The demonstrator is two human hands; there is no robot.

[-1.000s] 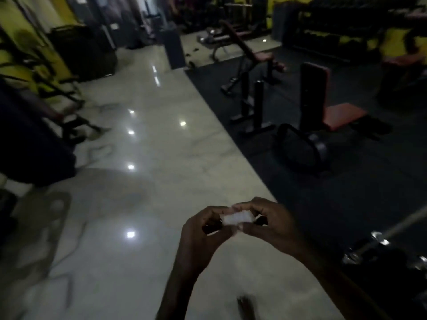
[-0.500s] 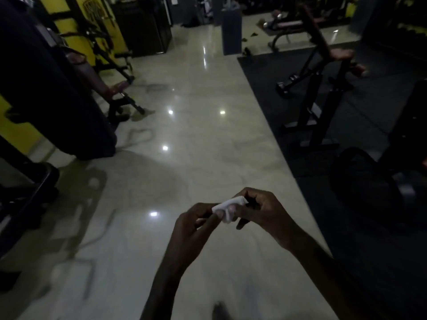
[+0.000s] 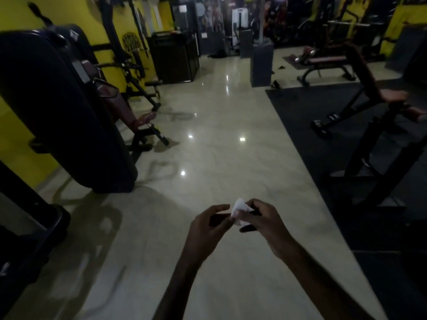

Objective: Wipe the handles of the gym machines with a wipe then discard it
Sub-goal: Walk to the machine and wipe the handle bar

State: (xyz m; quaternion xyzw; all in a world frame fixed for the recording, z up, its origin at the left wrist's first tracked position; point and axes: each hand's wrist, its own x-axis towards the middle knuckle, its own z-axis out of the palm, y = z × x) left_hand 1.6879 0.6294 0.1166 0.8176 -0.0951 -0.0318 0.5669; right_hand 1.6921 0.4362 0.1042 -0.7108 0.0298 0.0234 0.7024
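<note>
We record the wipe (image 3: 239, 211), white and crumpled, held in front of us above the pale glossy floor (image 3: 219, 135). The right hand (image 3: 263, 224) pinches it between curled fingers and thumb. The left hand (image 3: 208, 226) is just beside it, fingers curled toward the wipe's lower edge; we cannot tell whether they grip it or only touch. Left: a large dark machine housing (image 3: 62, 107) against the yellow wall (image 3: 20, 12). Right: a black mat (image 3: 323, 135) with a padded bench (image 3: 379, 93). Lighting is dim; we find no writing or label that can be read.
</note>
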